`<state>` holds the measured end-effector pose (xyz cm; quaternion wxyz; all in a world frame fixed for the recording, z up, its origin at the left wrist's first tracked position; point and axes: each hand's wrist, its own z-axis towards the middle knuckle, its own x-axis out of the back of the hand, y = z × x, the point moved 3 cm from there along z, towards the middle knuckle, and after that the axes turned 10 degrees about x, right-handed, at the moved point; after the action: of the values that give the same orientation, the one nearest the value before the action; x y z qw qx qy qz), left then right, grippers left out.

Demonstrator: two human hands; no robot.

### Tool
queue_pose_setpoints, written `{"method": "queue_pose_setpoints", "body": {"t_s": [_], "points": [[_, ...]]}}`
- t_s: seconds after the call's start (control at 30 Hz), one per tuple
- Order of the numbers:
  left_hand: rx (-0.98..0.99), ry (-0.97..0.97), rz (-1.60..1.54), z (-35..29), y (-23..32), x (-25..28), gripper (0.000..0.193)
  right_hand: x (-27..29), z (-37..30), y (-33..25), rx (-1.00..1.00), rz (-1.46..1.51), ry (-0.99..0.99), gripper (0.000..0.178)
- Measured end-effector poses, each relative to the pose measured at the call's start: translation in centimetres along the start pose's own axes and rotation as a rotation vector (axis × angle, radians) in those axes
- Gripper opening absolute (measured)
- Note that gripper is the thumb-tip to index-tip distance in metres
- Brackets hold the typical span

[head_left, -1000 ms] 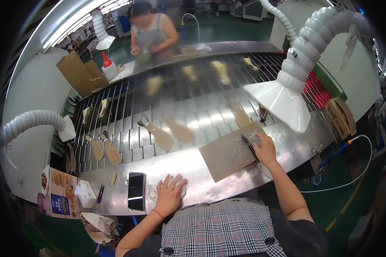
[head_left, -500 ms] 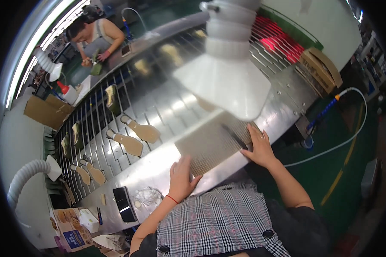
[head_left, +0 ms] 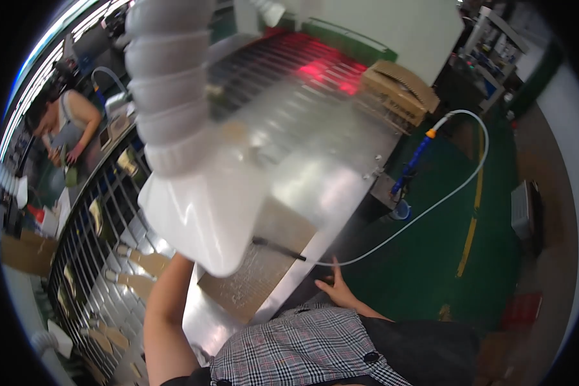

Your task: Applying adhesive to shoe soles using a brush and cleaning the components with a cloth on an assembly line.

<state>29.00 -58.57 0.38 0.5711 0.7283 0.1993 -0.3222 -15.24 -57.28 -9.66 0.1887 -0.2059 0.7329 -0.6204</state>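
Observation:
A tan ribbed board lies on the metal table near my body, with pale smears on its surface. Across it rests a slim black tool, joined to a thin white hose. My right hand is off the table's near right edge, fingers spread and nothing in them, below the hose. My left arm reaches forward; its hand is hidden behind the white suction hood, so what it touches cannot be seen.
Tan sole-shaped pieces and shoe parts lie on the rod conveyor at left. A cardboard box stands on the table's far right. Red light glows under a machine. At far left a person works.
The view has swung right. Both hands have left the board: my left arm now stretches forward behind the hood, and my right hand has come off the board's right edge.

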Motion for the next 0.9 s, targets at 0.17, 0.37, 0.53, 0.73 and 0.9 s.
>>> {"method": "queue_pose_setpoints", "body": {"t_s": [0.17, 0.37, 0.53, 0.73, 0.9], "points": [[0.076, -0.023, 0.076, -5.1, -3.0, -1.0, 0.033, 2.3, -0.6, -4.3, 0.337, -0.402, 0.189, 0.116], [-0.046, 0.267, 0.017, -2.8, 2.0, -5.4, 0.034, 0.1, 0.9, -17.0, 0.843, -0.354, 0.198, 0.089], [-0.237, 0.591, -0.128, -1.6, 6.3, -9.0, 0.036, -5.6, 8.0, -20.3, 0.647, -0.436, -0.313, 0.066], [-0.429, 0.490, -0.181, -14.1, 3.5, -13.2, 0.052, -7.8, 5.5, -22.1, 0.927, -0.547, -0.264, 0.036], [-0.597, 0.070, -0.438, -19.5, -1.3, -20.5, 0.065, -9.4, 3.6, -19.9, 0.938, -0.580, -0.204, 0.036]]}}
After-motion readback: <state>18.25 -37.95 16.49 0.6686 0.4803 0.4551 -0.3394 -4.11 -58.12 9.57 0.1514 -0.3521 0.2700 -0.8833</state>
